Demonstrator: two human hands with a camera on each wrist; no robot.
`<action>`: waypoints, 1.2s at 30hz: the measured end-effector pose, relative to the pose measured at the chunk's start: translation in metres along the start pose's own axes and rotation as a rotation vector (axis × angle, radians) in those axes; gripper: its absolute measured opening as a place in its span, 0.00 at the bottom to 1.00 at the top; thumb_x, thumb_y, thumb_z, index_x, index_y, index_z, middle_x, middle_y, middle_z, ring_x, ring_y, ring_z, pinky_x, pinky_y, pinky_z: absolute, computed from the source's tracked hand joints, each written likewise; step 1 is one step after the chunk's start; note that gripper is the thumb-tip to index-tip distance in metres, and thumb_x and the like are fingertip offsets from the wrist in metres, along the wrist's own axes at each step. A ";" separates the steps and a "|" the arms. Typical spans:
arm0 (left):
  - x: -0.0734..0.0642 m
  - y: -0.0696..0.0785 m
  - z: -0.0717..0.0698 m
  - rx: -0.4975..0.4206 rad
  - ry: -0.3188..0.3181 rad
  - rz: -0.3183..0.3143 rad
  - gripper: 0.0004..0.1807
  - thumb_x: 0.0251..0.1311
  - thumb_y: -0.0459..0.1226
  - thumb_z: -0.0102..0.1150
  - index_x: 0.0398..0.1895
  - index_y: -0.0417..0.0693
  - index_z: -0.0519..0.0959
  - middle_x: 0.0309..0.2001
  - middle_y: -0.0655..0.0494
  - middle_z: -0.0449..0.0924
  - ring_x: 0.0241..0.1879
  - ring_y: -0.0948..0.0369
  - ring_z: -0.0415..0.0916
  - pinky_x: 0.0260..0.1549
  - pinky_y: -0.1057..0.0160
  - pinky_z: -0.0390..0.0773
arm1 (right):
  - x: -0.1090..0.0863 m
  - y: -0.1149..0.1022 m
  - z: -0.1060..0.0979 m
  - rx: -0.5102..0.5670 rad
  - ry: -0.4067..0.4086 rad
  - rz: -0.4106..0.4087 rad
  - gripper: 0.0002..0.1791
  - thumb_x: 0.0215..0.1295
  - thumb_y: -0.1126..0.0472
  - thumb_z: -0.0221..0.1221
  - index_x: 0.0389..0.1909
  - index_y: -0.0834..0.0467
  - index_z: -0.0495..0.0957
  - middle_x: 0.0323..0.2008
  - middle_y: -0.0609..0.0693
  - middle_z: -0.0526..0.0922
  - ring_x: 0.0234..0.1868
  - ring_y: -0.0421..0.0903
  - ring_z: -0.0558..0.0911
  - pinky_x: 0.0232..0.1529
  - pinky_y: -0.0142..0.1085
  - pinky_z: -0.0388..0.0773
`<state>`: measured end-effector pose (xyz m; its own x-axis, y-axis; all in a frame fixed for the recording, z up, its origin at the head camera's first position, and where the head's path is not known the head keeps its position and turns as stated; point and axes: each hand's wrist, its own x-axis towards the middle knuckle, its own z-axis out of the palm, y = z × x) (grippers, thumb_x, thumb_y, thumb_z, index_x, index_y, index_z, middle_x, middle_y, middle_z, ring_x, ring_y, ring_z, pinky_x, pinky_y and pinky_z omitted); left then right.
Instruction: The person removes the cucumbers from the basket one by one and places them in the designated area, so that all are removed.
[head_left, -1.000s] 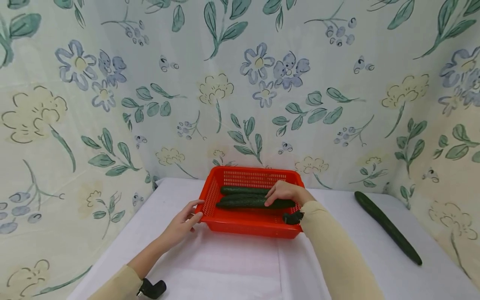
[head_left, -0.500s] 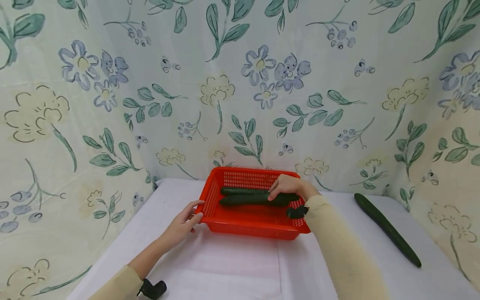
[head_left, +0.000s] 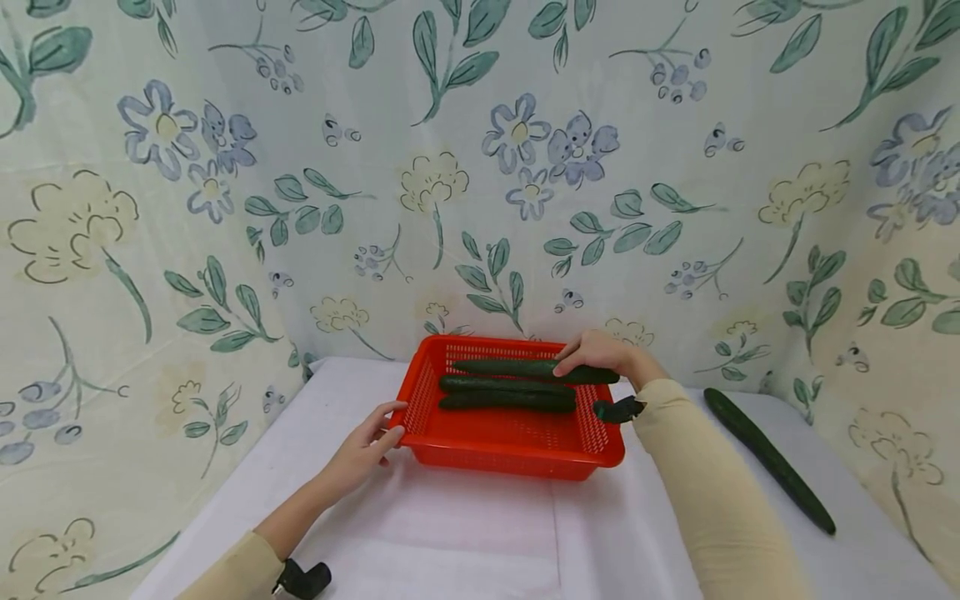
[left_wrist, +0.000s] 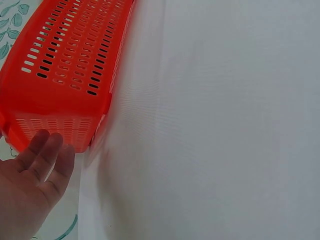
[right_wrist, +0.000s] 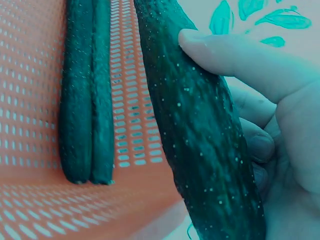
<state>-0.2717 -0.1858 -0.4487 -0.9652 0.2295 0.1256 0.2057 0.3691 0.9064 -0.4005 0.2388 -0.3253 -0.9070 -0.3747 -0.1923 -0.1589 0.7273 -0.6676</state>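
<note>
My right hand (head_left: 596, 352) grips a dark green cucumber (right_wrist: 195, 115) near its right end, thumb on one side and fingers curled behind. The cucumber is level over the back right of the red plastic basket (head_left: 495, 457), its end reaching past the basket's right rim in the head view. Two more cucumbers (head_left: 506, 402) lie side by side on the basket floor. My left hand (head_left: 360, 446) holds the basket's left rim by thumb and index finger. In the left wrist view, the other fingers (left_wrist: 62, 167) extend loosely beside the basket's slotted end wall.
Another cucumber (head_left: 768, 458) lies slantwise on the white tablecloth (head_left: 465, 533) at the right. A floral curtain (head_left: 360, 167) rises behind and on both sides of the table, close to the basket's back rim.
My right hand has lifted one cucumber off the others and carried it back and to the right. Two cucumbers stay in the basket. The left hand keeps its place on the rim.
</note>
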 end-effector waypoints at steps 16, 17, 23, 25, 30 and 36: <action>0.000 -0.001 -0.001 0.001 -0.010 0.018 0.25 0.75 0.42 0.52 0.72 0.60 0.64 0.50 0.47 0.77 0.50 0.43 0.75 0.40 0.54 0.84 | -0.024 0.027 -0.040 0.011 0.152 -0.026 0.29 0.59 0.46 0.70 0.58 0.58 0.83 0.59 0.60 0.80 0.55 0.55 0.77 0.54 0.48 0.79; 0.000 -0.001 -0.001 0.001 -0.009 0.016 0.25 0.75 0.42 0.52 0.72 0.60 0.64 0.50 0.47 0.77 0.51 0.43 0.75 0.41 0.54 0.84 | -0.026 0.029 -0.043 0.025 0.154 -0.042 0.29 0.59 0.47 0.70 0.58 0.58 0.83 0.59 0.59 0.80 0.54 0.55 0.79 0.55 0.48 0.79; -0.001 0.001 -0.001 -0.009 -0.008 0.003 0.25 0.75 0.43 0.52 0.72 0.60 0.64 0.50 0.47 0.77 0.50 0.44 0.75 0.41 0.53 0.84 | -0.044 0.043 -0.058 0.054 0.172 -0.033 0.25 0.63 0.50 0.67 0.56 0.61 0.83 0.53 0.59 0.84 0.44 0.51 0.83 0.48 0.40 0.82; -0.001 0.002 -0.001 -0.009 -0.011 0.003 0.25 0.74 0.43 0.53 0.72 0.59 0.64 0.50 0.46 0.77 0.50 0.44 0.75 0.41 0.53 0.84 | -0.050 0.048 -0.062 0.035 0.182 -0.007 0.27 0.64 0.48 0.66 0.57 0.63 0.82 0.52 0.60 0.84 0.45 0.51 0.82 0.47 0.40 0.82; 0.000 0.000 -0.002 -0.001 -0.017 0.012 0.26 0.75 0.43 0.52 0.73 0.59 0.63 0.51 0.46 0.77 0.50 0.46 0.76 0.41 0.54 0.84 | -0.067 0.062 -0.072 0.025 0.208 0.030 0.33 0.65 0.47 0.65 0.63 0.66 0.76 0.55 0.62 0.84 0.48 0.51 0.81 0.50 0.43 0.81; 0.000 -0.002 -0.002 -0.004 -0.031 0.028 0.26 0.75 0.44 0.52 0.74 0.57 0.62 0.52 0.45 0.76 0.51 0.44 0.75 0.41 0.53 0.84 | -0.088 0.084 -0.080 0.090 0.216 0.084 0.35 0.67 0.46 0.63 0.64 0.67 0.74 0.48 0.58 0.85 0.42 0.51 0.83 0.45 0.39 0.82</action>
<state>-0.2727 -0.1888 -0.4497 -0.9537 0.2671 0.1381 0.2313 0.3584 0.9044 -0.3650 0.3785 -0.3068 -0.9795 -0.1760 -0.0980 -0.0526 0.6931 -0.7189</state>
